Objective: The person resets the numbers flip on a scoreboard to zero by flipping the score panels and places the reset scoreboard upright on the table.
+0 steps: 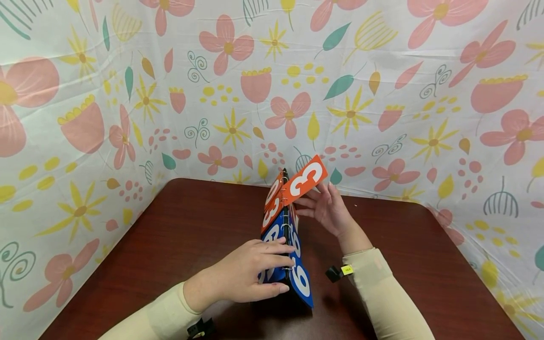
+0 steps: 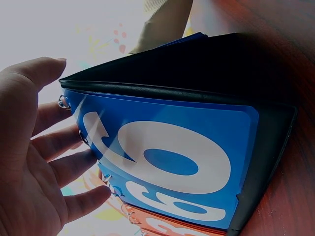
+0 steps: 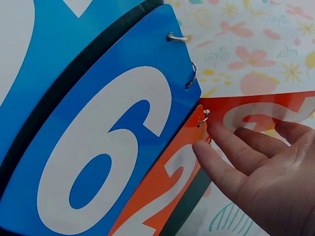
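Observation:
A tabletop flip scoreboard (image 1: 301, 278) stands like a tent, with ring-bound blue and orange number cards on both slopes. My left hand (image 1: 242, 269) lies over its near end, fingers extended across the ringed ridge. In the left wrist view, those fingertips are by the rings of a blue number card (image 2: 236, 128). One orange card (image 1: 293, 191) marked 3 sticks up from the ridge, tilted to the right. Beside and under it is my right hand (image 1: 333, 212), fingers loosely extended. The right wrist view shows a blue 6 card (image 3: 147, 54) and an orange 2 card (image 3: 142, 196).
The scoreboard stands on a dark red-brown table (image 1: 191, 226). A white floral cloth (image 1: 238, 118) hangs behind and along the sides. Small black wrist devices (image 1: 334, 274) are at both sleeves.

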`<move>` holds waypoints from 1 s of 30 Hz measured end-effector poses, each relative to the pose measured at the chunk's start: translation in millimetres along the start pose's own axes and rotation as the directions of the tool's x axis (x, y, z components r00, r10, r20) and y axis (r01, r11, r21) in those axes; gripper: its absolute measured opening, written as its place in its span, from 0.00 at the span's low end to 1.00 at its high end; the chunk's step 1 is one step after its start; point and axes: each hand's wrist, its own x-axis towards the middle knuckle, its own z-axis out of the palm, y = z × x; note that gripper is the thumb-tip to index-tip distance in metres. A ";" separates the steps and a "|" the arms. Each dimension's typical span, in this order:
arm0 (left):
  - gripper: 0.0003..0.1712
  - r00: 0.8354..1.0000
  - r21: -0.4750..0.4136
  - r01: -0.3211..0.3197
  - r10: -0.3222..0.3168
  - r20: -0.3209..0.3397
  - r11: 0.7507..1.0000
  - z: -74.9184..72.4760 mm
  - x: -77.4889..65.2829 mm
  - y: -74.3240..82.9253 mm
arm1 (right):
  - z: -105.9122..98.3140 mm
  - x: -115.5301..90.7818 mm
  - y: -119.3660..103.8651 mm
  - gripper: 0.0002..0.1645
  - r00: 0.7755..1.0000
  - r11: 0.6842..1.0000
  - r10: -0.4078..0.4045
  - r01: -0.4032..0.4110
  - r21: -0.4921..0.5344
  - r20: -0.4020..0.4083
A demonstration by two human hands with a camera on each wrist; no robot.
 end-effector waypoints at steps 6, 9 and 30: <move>0.27 1.000 0.011 -0.001 0.001 -0.002 1.000 0.7 -0.5 -0.5 | 0.7 0.6 0.4 0.45 1.000 1.000 -0.001 0.001 -0.005 0.007; 0.27 1.000 0.011 0.002 -0.002 -0.001 1.000 0.4 -0.7 -0.5 | 2.3 1.4 1.3 0.45 1.000 1.000 0.009 -0.008 -0.017 0.013; 0.26 1.000 0.004 -0.009 0.009 -0.009 1.000 1.4 0.5 -0.7 | 26.8 11.1 22.1 0.51 0.994 0.758 -0.100 0.052 -0.650 -0.037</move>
